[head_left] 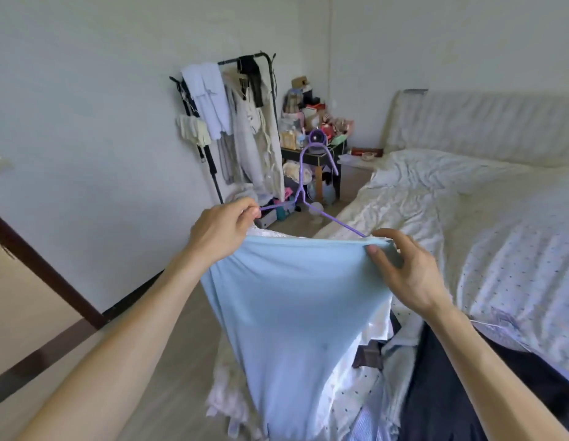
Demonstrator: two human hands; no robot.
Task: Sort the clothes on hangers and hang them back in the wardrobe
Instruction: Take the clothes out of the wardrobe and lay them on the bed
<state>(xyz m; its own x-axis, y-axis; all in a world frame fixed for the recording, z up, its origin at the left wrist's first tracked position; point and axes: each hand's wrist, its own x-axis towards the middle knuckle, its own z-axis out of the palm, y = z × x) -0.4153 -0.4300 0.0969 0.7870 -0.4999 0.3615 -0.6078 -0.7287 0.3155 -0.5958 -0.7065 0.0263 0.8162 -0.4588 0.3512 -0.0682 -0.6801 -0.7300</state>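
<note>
A light blue garment (289,310) hangs in front of me on a purple wire hanger (303,198), whose hook points up. My left hand (222,232) pinches the hanger's left arm at the garment's top left corner. My right hand (407,275) grips the garment's top edge at the right, thumb on the cloth where the hanger's right arm goes in. White lace shows behind the blue cloth. A black clothes rack (241,122) with pale clothes on it stands against the far wall.
A bed (499,237) with a dotted white sheet fills the right side, and several clothes (420,377) lie piled at its near end. A cluttered black side table (315,154) stands beside the rack. A dark-framed door (38,268) is at left.
</note>
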